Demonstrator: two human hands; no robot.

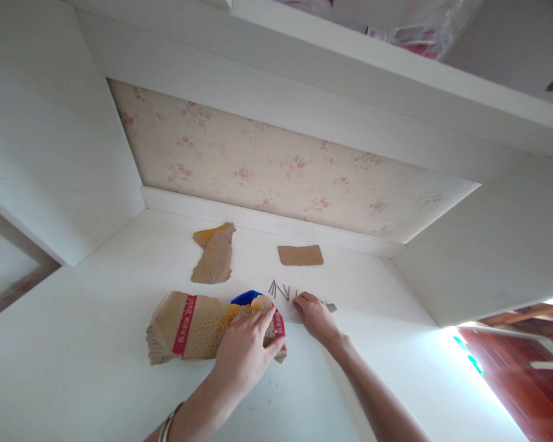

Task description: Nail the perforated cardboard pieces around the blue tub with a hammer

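My left hand (246, 344) lies on a torn brown cardboard piece (205, 325) with red printed stripes and many small pricked holes, its fingers stretched over the right part and thumb apart. A blue object (246, 298) shows behind the cardboard's upper edge. To the right, my right hand (314, 314) is at the white surface with its fingers pinched together; what they hold, if anything, is hidden. Several thin grey nails (273, 288) lie just left of its fingertips. A small flat grey object (332, 307) sticks out beyond its knuckles.
Farther back lie a torn cardboard scrap (213, 258) with holes and a small rectangular cardboard piece (301, 255). A low white ledge and floral wallpaper (258, 159) close off the back. White side panels (479, 239) flank the surface, and a shelf (350, 43) hangs overhead.
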